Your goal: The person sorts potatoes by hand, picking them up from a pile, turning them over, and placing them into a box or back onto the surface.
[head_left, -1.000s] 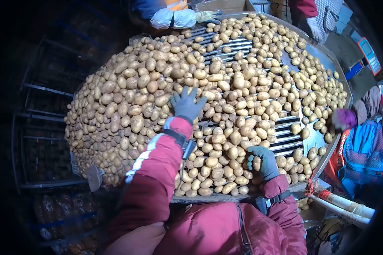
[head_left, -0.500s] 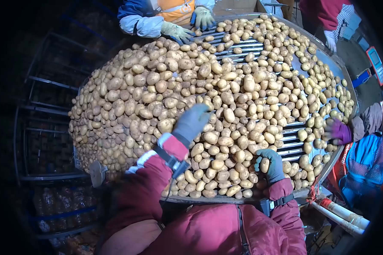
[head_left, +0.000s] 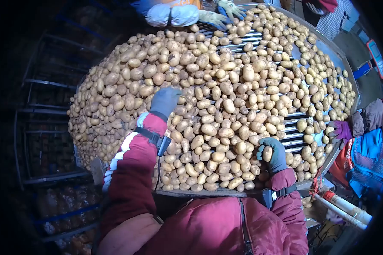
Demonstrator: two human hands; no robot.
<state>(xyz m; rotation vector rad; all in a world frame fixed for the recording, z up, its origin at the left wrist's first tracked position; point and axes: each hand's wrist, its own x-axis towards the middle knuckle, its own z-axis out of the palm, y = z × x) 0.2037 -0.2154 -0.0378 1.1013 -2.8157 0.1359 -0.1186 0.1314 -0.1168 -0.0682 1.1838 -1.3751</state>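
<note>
A large heap of potatoes (head_left: 127, 80) spreads over a sorting table with metal slats (head_left: 292, 136). My left hand (head_left: 165, 102), in a grey-blue glove, rests on the left-middle part of the heap. Its back faces me, and its fingers are turned down out of sight among the potatoes. Near the front edge, my right hand (head_left: 276, 155), in a grey-green glove, is closed around a single potato (head_left: 267, 154), which shows between thumb and fingers. Other potatoes lie close around both hands.
Across the table, another person's gloved hands (head_left: 217, 16) reach to the slats. At right, a purple-gloved hand (head_left: 340, 131) touches the table's edge. A blue mesh bag (head_left: 367, 163) and white pipes (head_left: 349, 208) stand at front right. Dark metal racks (head_left: 51, 131) line the left.
My left hand has moved left and farther from me over the heap. The right hand still holds its potato. Across the table, the other person's hands have shifted right. The view has tilted slightly.
</note>
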